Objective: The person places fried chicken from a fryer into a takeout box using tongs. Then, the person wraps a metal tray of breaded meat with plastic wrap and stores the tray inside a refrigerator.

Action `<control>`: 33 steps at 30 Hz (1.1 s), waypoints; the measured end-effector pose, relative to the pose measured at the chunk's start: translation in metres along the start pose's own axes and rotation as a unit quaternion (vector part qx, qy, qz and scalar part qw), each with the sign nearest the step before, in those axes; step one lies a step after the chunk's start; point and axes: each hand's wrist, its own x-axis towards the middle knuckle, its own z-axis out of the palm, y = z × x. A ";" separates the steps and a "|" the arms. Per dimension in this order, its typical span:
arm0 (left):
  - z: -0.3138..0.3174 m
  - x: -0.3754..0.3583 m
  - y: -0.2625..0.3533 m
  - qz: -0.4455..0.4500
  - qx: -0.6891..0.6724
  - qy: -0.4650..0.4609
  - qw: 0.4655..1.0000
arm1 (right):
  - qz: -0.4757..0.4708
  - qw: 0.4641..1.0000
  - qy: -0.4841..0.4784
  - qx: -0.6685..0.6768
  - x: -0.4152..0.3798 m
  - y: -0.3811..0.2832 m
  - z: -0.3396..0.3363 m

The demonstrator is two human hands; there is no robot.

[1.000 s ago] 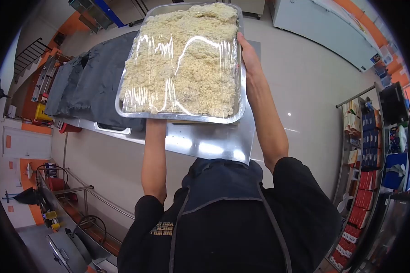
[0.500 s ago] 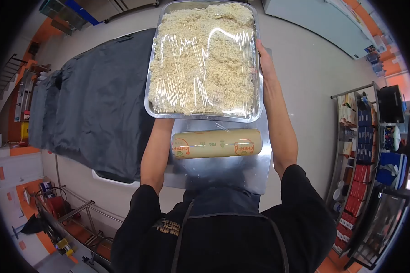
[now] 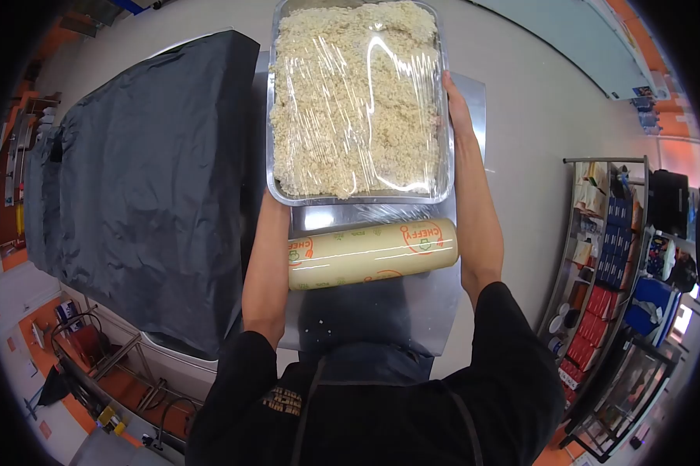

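Note:
A metal tray [image 3: 449, 167] filled with pale, crumbly breadcrumb-like food [image 3: 342, 101] is held up at the top of the view. Clear plastic film [image 3: 377, 58] stretches over it, shiny and wrinkled. My right hand [image 3: 456, 109] grips the tray's right side, fingers along the rim. My left forearm [image 3: 266, 260] passes beneath the tray's lower left corner; the left hand itself is hidden under the tray. Between my forearms, a large roll of cling film [image 3: 373, 255] with red and green "CHEFFY" print lies on the metal table [image 3: 412, 311]. Film trails between roll and tray.
A black cover [image 3: 148, 179] drapes over something large at the left. Small crumbs [image 3: 319, 330] lie on the near tabletop. Shelving [image 3: 606, 256] with blue and red boxes stands at right. A white chest-like unit [image 3: 567, 39] is at the upper right.
The cling film roll has turned, its printed logos have shifted, and it lies slightly slanted. The tray sits slightly further right in view. The camera view has shifted, and crumbs now show on the table.

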 end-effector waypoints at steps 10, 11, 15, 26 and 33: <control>0.003 0.011 0.008 0.010 0.019 0.089 0.996 | 0.105 0.990 0.070 -0.056 0.038 0.041 -0.037; -0.014 0.013 0.002 0.064 0.145 0.127 0.979 | 0.112 0.986 0.083 -0.097 0.043 0.045 -0.045; -0.056 0.020 -0.013 0.174 0.424 0.212 0.863 | 0.042 0.960 0.147 -0.235 0.033 0.032 -0.033; -0.012 0.002 0.014 0.113 0.500 0.275 0.813 | 0.053 0.887 0.237 -0.393 -0.011 0.001 -0.030; -0.011 -0.010 -0.015 0.126 0.625 0.184 0.748 | -0.037 0.823 0.206 -0.529 -0.065 0.062 -0.051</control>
